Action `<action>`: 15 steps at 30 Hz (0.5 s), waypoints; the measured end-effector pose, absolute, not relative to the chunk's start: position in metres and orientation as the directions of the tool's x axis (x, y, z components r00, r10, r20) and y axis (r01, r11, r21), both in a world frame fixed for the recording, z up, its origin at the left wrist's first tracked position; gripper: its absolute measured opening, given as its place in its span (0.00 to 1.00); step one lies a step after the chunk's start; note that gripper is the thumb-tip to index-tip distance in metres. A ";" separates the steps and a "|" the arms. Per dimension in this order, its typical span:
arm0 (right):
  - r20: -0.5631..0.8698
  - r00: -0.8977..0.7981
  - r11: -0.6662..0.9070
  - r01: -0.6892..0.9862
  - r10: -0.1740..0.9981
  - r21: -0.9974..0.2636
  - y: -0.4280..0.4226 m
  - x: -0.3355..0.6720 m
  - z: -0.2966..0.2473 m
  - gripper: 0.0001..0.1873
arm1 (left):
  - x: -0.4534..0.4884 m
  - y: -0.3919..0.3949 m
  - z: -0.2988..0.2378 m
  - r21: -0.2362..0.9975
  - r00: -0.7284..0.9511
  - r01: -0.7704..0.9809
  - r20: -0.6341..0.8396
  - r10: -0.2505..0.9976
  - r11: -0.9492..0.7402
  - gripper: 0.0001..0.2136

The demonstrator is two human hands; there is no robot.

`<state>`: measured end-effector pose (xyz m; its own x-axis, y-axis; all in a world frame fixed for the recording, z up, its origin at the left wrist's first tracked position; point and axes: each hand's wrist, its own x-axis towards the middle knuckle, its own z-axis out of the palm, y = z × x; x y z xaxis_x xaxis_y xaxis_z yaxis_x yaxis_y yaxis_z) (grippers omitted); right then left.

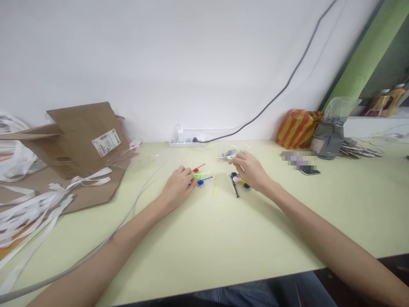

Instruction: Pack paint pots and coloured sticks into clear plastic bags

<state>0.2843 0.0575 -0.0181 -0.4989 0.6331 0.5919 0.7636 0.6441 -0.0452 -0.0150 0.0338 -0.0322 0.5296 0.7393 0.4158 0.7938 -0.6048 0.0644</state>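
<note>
My left hand (pixel 179 184) is closed, its fingers curled at the left side of small coloured plastic pieces. Beside its fingertips lie a red disc with a thin stem (pixel 196 170), a bright green one (pixel 197 175) and a blue one (pixel 200 183). What the fingers pinch, if anything, is hidden. A thin yellow stick (pixel 215 186) lies between the hands. My right hand (pixel 248 169) has bent fingers drawn together at a small clear bag of parts (pixel 228 155); their grip is not clear. Under it are a black stick (pixel 235 187) and a black disc (pixel 246 187).
An opened cardboard box (pixel 84 134) and white straps (pixel 38 209) lie at left. A grey cable (pixel 134 204) crosses my left forearm. By the wall is a power strip (pixel 187 144). At right stand a striped bag (pixel 295 130), a grey bag (pixel 329 138) and a phone (pixel 309 170).
</note>
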 end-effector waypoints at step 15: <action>0.506 -0.569 0.655 0.756 0.648 0.010 0.047 0.273 -0.017 0.14 | -0.015 0.032 -0.032 0.138 0.510 0.770 0.454 0.731 -0.623 0.13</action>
